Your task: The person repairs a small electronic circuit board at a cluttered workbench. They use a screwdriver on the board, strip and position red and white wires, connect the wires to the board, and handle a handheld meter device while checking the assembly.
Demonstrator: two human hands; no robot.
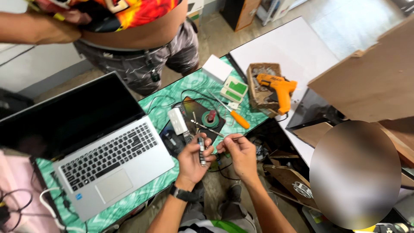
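My left hand (192,159), with a black watch on the wrist, grips a small dark stick-shaped device (201,150) held upright. My right hand (238,151) pinches a thin wire or metal piece (227,137) close beside the device. Both hands hover just off the front edge of the green patterned table (142,194). Right behind them lie a white adapter (177,120), a thin metal tool (206,127) and a green tape roll (211,119) on a dark mat (196,108).
An open silver laptop (108,155) fills the table's left. An orange-handled screwdriver (238,118), small white boxes (217,68) and an orange glue gun (279,88) in a cardboard box lie at the right. Another person (142,39) stands behind the table. Brown boards (366,73) lean at right.
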